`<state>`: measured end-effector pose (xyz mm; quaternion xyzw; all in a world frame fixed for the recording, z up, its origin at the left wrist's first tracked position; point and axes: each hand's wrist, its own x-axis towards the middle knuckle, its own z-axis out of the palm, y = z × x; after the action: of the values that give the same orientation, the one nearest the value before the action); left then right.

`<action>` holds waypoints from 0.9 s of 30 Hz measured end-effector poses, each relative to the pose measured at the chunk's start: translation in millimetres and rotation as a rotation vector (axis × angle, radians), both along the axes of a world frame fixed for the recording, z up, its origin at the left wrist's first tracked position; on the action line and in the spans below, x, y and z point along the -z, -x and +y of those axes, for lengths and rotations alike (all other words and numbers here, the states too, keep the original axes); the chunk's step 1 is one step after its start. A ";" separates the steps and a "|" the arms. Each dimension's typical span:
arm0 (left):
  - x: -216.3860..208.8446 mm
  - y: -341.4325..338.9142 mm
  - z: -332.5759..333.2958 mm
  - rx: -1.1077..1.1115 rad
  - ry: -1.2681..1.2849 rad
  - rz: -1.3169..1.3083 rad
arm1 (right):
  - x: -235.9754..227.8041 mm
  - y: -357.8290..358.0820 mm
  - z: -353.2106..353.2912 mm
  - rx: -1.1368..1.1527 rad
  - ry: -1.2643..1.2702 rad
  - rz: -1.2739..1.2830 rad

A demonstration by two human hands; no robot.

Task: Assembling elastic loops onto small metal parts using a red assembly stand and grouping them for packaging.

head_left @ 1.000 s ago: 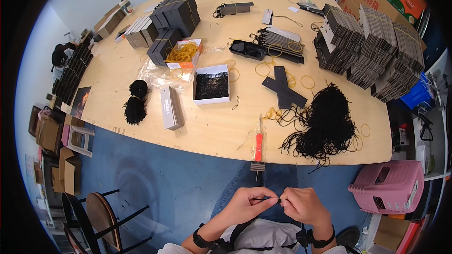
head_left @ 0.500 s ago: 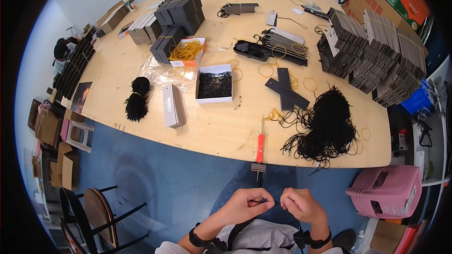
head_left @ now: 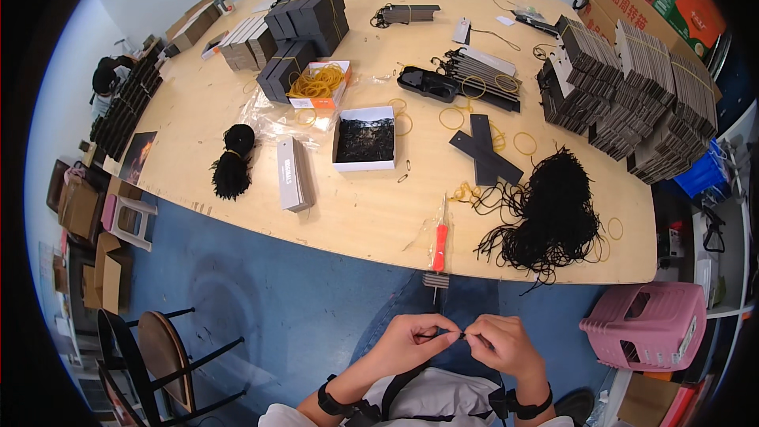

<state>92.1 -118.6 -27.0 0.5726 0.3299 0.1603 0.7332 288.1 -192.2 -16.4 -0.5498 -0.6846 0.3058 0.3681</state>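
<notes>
In front of my lap, my left hand (head_left: 417, 343) and my right hand (head_left: 504, 343) meet fingertip to fingertip. Thumb and forefinger of each are pinched on a thin black cord (head_left: 462, 336), of which only a short dark bit shows between them; my fingers hide most of it. On the table's near right lies a loose heap of black cords (head_left: 548, 217). A red-handled tool (head_left: 439, 247) sticks up at the near edge, just beyond my hands.
The wooden table (head_left: 356, 225) holds a white box of small black pieces (head_left: 364, 142), a tied black cord bundle (head_left: 234, 160), a grey-white box (head_left: 293, 175), crossed dark tags (head_left: 484, 152), yellow rubber bands (head_left: 318, 79) and stacked tags (head_left: 640, 87). A pink crate (head_left: 648, 326) stands right, a chair (head_left: 164, 354) left.
My right hand has turned slightly, its fingers now pinching closer to my left fingertips. The view has shifted a little; the things on the table look unmoved.
</notes>
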 end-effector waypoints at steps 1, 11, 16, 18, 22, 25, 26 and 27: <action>0.6 -0.3 -1.1 -0.009 0.023 0.002 | 0.9 0.1 0.0 0.009 -0.018 -0.008; 1.0 -1.0 -4.8 -0.025 0.047 0.046 | 6.6 1.1 0.6 0.057 -0.069 0.052; 7.1 -0.5 -8.4 -0.102 0.122 -0.038 | 5.5 6.9 -2.5 0.132 0.040 0.100; 11.1 -1.0 -10.1 -0.096 0.173 -0.069 | 8.9 9.7 -2.4 0.126 0.104 0.132; 14.6 -5.3 -14.4 -0.085 0.126 -0.044 | 18.2 9.8 0.0 0.098 -0.158 0.063; 7.6 -8.3 -17.7 -0.147 0.088 -0.003 | 16.1 2.2 -1.3 0.092 -0.175 0.017; 3.7 -9.3 -18.6 -0.207 0.043 0.080 | 14.0 -0.2 -1.7 0.085 -0.189 0.022; -0.3 -11.0 -18.4 -0.208 0.049 0.017 | 11.9 -1.5 -1.2 0.083 -0.181 0.008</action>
<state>103.1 -137.0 -26.8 0.5184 0.3976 0.2227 0.7236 289.7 -193.4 -28.3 -0.5409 -0.6847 0.2295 0.4311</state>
